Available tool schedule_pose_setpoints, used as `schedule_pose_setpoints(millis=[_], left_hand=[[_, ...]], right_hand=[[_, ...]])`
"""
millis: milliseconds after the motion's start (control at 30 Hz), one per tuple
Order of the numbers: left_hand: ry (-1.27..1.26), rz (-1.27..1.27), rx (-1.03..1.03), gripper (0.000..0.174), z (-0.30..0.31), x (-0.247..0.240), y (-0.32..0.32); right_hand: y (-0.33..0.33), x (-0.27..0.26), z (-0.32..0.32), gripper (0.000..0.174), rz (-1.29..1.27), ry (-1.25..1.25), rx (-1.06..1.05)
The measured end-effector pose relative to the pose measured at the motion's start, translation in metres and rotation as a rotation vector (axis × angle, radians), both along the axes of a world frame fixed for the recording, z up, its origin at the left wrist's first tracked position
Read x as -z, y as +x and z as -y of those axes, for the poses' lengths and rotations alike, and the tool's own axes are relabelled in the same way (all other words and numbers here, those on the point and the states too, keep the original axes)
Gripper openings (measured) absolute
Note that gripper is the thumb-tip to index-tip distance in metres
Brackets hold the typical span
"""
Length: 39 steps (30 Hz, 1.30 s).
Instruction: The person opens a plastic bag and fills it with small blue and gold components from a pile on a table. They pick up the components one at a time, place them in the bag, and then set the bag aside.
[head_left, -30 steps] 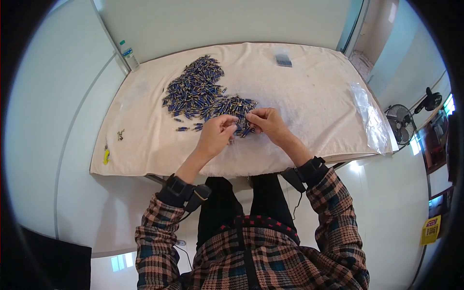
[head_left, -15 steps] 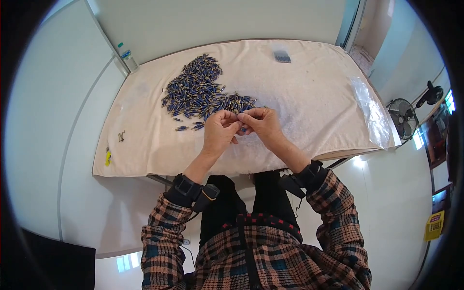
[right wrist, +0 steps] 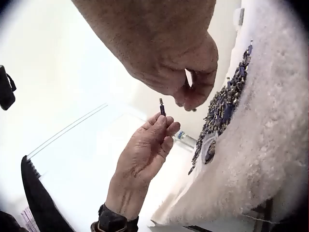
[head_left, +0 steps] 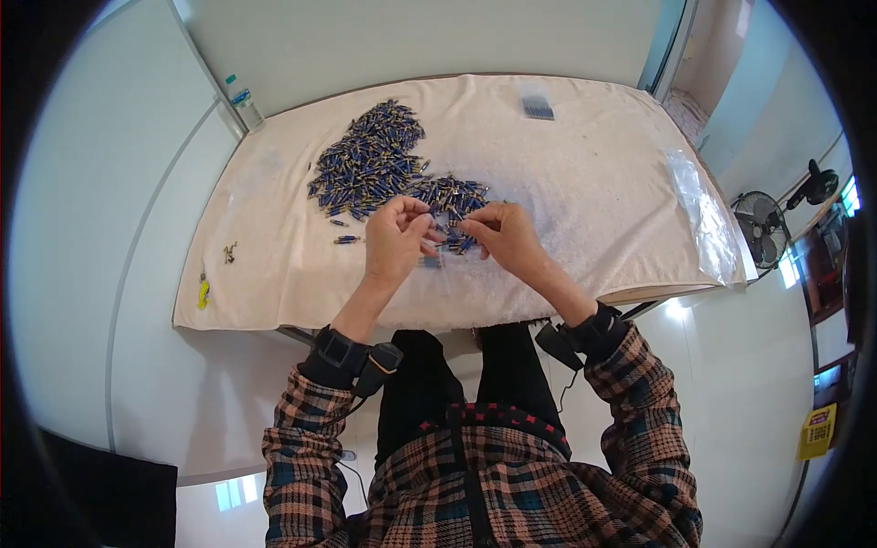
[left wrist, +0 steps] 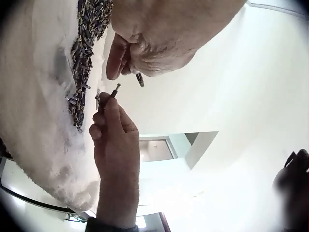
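Note:
My left hand [head_left: 395, 239] pinches a small blue cylindrical piece with a metal tip [right wrist: 162, 107] between thumb and forefinger. Facing it, my right hand [head_left: 512, 239] pinches a similar dark piece with a bright metal end [left wrist: 116, 90]. A short gap separates the two hands, both raised over the near edge of a smaller pile of such blue pieces [head_left: 455, 194]. Beyond my left hand spreads a larger heap of the same pieces [head_left: 365, 160]. A small clear plastic bag [head_left: 429, 262] lies below the hands, partly hidden by the left fingers.
A cream cloth [head_left: 594, 201] covers the table. Toward the back lies a clear pack of pieces [head_left: 537, 105]; a large clear plastic sheet [head_left: 703, 219] lies at the right. On the left are small brass-coloured bits [head_left: 230, 253], a yellow item [head_left: 203, 293] and a water bottle [head_left: 244, 103].
Half a second ago my hands met at the fingertips. Now they have drawn apart, the left hand moving left and slightly away from the body, uncovering the bag and pieces between them.

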<state>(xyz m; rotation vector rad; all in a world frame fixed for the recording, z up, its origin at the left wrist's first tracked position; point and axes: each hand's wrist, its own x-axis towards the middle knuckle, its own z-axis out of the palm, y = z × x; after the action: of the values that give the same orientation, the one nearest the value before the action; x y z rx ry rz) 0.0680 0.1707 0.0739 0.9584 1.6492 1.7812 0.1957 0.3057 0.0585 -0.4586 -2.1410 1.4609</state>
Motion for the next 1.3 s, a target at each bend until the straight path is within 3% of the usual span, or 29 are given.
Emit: schedule_pose_setpoints(millis=[133,233,267,433,500,800,1033,1300], left_hand=[[-0.017,-0.26,-0.059,0.007,0.001,-0.003,0.003],[-0.093,-0.586,0.049,0.005,0.002,-0.004,0.004],[-0.092,-0.586,0.05,0.005,0.003,-0.007,0.005],[-0.248,-0.42,0.14,0.008,0.012,-0.018,0.004],[-0.286,-0.381,0.156,0.01,0.013,-0.019,0.004],[-0.145,-0.058,0.175,0.012,0.016,-0.003,-0.002],[-0.014,0.215,0.029,0.014,0.019,0.002,-0.01],[-0.034,0.182,0.046,0.016,0.016,0.0,0.001]], right_hand=[[0.004,-0.006,-0.003,0.011,0.115,-0.032,-0.197],[0.003,-0.008,-0.004,0.011,0.113,-0.066,-0.228],[0.003,-0.009,-0.004,0.011,0.111,-0.083,-0.242],[0.006,-0.012,-0.003,0.011,0.147,-0.163,-0.258],[0.006,-0.009,-0.002,0.012,0.05,-0.31,-0.233],[0.005,-0.004,-0.005,0.013,-0.071,-0.649,-0.149],[0.009,-0.008,-0.002,0.016,-0.089,-0.595,-0.075],[0.005,-0.005,0.003,0.022,-0.131,-0.488,-0.078]])
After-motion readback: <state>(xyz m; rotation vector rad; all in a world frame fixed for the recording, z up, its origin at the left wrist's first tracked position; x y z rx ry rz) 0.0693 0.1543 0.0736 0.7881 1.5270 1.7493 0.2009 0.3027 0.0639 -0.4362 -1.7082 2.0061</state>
